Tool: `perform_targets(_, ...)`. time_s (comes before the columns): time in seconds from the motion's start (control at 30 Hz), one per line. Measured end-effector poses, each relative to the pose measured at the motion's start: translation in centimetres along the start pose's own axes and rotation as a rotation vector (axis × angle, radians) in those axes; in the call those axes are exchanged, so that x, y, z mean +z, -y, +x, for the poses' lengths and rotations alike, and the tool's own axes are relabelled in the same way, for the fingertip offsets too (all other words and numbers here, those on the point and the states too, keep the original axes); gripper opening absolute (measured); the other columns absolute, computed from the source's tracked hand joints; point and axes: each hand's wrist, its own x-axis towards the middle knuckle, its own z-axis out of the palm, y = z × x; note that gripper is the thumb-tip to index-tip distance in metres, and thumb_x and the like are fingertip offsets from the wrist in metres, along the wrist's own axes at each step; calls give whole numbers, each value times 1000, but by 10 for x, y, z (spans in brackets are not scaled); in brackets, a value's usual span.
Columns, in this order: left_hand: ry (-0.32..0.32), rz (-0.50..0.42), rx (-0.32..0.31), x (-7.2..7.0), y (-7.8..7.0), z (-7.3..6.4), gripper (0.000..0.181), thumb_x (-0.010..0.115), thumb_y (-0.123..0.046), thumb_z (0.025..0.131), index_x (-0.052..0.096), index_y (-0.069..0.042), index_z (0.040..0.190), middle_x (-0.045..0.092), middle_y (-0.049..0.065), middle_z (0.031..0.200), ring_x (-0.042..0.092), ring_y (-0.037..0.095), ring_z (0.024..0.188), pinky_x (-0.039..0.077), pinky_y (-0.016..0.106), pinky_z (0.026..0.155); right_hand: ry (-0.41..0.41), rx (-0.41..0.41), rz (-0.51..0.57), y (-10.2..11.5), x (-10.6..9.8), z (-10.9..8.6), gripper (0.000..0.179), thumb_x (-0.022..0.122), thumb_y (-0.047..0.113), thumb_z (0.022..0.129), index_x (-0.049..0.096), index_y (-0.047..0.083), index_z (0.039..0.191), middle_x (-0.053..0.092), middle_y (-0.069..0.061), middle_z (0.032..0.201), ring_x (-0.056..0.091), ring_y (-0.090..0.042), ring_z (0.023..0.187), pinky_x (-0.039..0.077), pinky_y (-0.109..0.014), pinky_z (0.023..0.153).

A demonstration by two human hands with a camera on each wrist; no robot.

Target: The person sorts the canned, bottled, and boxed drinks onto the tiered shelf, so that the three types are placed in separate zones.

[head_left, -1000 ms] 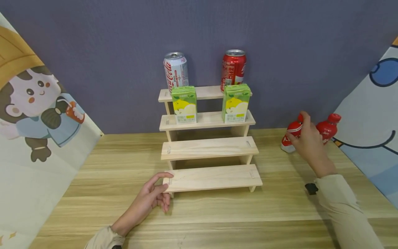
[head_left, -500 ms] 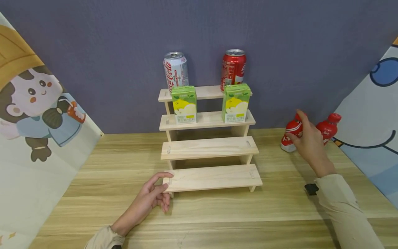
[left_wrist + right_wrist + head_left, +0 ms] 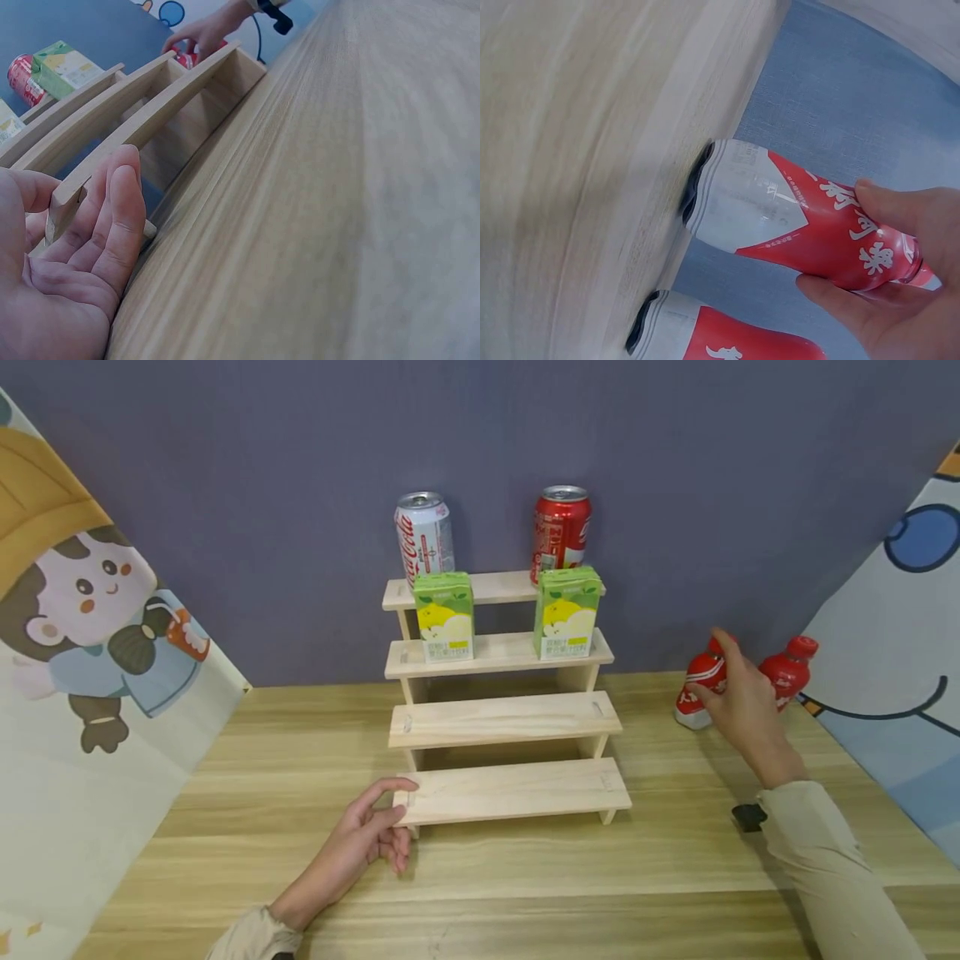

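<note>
My left hand (image 3: 367, 831) grips the left end of the lowest board of a four-step style wooden display shelf (image 3: 510, 792). In the left wrist view, its thumb and fingers (image 3: 124, 217) lie on either side of the board's end. At the right, my right hand (image 3: 748, 714) holds a red and white plastic bottle (image 3: 795, 217) around its upper part, thumb on one side and fingers on the other. The bottle's base is right at the tabletop. Beside it stands a second red bottle (image 3: 789, 672), partly hidden behind the hand in the head view.
A white cola can (image 3: 426, 539) and a red can (image 3: 558, 533) stand on the top step. On the step below are two green juice boxes, one left (image 3: 444, 614) and one right (image 3: 567, 614). A dark wall (image 3: 480, 427) closes the back; printed panels flank the table.
The fingers of my right hand have shifted slightly left over the bottle's top. My left hand keeps its grip on the shelf, and the head view has tilted a little.
</note>
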Motion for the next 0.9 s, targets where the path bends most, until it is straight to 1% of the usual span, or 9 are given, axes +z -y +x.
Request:
perform_targets(0.13,7,-5,10,0,2,-1,41,43,-16,108,33,-3,147,68,9,74,66,18,61,60,31,55,-11,17,14,0,1,0,96,81,0,81,24,15,157,56,-37,120,60,-52,91,52,-68,75)
perform_targets(0.23,20,-4,31,0,1,-1,42,42,-15,108,33,-2,147,68,9,75,66,18,61,60,33,55,-21,12,15,2,1,0,96,81,1,81,25,15,157,57,-36,118,60,-52,91,51,-69,76)
perform_targets(0.33,25,-1,39,0,0,-1,42,42,-14,108,32,-2,147,68,9,75,66,18,61,60,34,55,-35,-12,18,6,0,0,95,82,2,80,27,14,156,59,-35,112,60,-47,80,53,-65,71)
perform_targets(0.43,28,1,42,0,-1,-1,42,41,-14,108,32,-2,148,68,9,76,66,19,62,60,35,55,-42,-39,17,13,-2,1,95,83,3,80,28,14,156,60,-33,107,57,-41,73,52,-60,65)
perform_targets(0.57,29,-2,41,1,-2,0,42,41,-14,109,32,-2,148,68,9,75,66,19,62,60,35,55,-46,-64,16,26,-7,3,95,83,3,80,27,14,156,59,-33,110,58,-42,77,52,-60,66)
perform_targets(0.73,16,-7,26,0,0,0,41,42,-15,108,33,-3,147,67,9,74,67,19,61,61,33,55,-84,-115,-1,37,-13,4,95,84,2,78,29,15,156,60,-30,105,56,-37,69,53,-54,59)
perform_targets(0.77,12,-8,21,0,0,0,41,43,-16,108,34,-4,146,67,9,73,67,18,61,61,33,56,-91,-127,-6,39,-14,4,96,84,2,78,29,15,156,60,-29,101,54,-35,66,52,-52,56)
perform_targets(0.83,10,-12,16,0,0,0,41,43,-16,108,34,-4,147,67,9,74,67,19,61,61,32,56,-99,-134,-7,45,-16,4,97,84,3,78,28,15,156,60,-28,99,54,-35,65,53,-52,56)
perform_targets(0.9,17,-17,22,-1,0,-1,42,43,-16,108,33,-4,147,67,9,74,67,19,62,61,33,56,-107,-139,-2,51,-18,4,97,84,3,78,27,14,155,59,-29,98,56,-37,67,53,-56,58)
